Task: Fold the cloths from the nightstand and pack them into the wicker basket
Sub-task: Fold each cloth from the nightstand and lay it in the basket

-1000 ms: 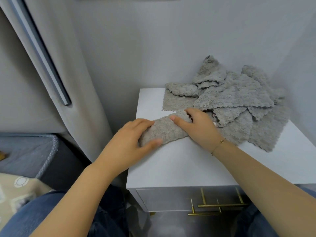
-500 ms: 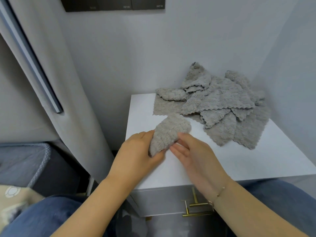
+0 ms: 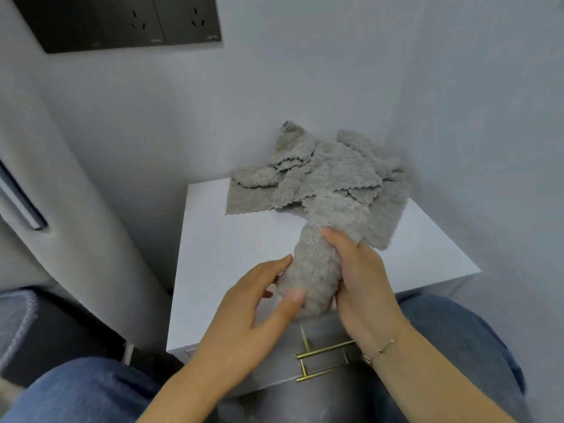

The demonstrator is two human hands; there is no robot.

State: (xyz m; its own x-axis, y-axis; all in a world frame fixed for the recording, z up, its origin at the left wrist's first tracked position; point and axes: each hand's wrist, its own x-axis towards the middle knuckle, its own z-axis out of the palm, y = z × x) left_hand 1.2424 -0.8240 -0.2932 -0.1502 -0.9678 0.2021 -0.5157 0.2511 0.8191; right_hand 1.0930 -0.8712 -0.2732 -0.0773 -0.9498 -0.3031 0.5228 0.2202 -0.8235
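A rolled-up grey fleecy cloth [image 3: 320, 264] is lifted above the front of the white nightstand [image 3: 213, 254], standing roughly on end. My left hand [image 3: 259, 306] pinches its lower end, thumb in front and fingers behind. My right hand [image 3: 360, 279] grips its right side, fingertips curled over the middle. Behind it, a loose pile of grey cloths [image 3: 329, 175] lies in the nightstand's back right corner against the wall. No wicker basket is in view.
Walls close the nightstand in behind and on the right. A grey curtain [image 3: 76, 178] hangs on the left and a dark socket panel [image 3: 131, 22] sits high on the wall. Brass drawer handles [image 3: 326, 349] show below the hands, between my jeans-clad knees.
The rolled cloth was lifted off the nightstand top and turned on end, drawn nearer me. My right hand moved from under it to grip its right side. The view tilted upward.
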